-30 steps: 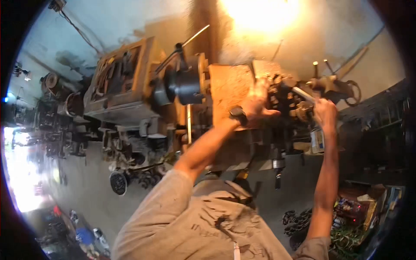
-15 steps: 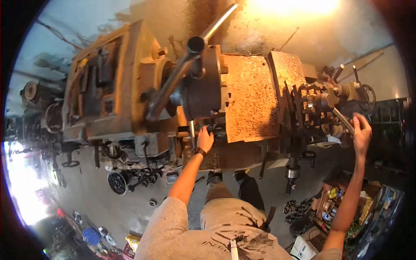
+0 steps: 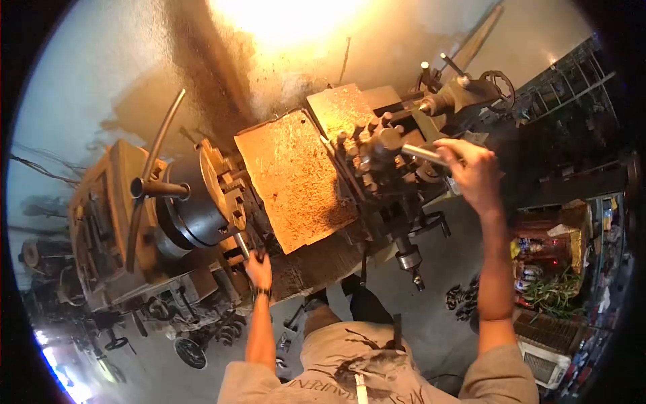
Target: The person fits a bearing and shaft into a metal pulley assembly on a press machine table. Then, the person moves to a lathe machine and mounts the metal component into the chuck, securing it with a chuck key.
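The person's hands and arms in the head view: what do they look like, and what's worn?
The left hand is human and ungloved, with a dark band around its wrist. The right hand is ungloved too, with no band visible. Short beige cloth sleeves leave both forearms bare.

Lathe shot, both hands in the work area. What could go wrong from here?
1. The T-handled key appears seated in the chuck. If the chuck spins, the key could swing or fly out.
2. The left hand is just below the chuck, so unexpected rotation might catch fingers.
3. Chips cover the board; if it gets knocked, they may spill onto the machine or floor.
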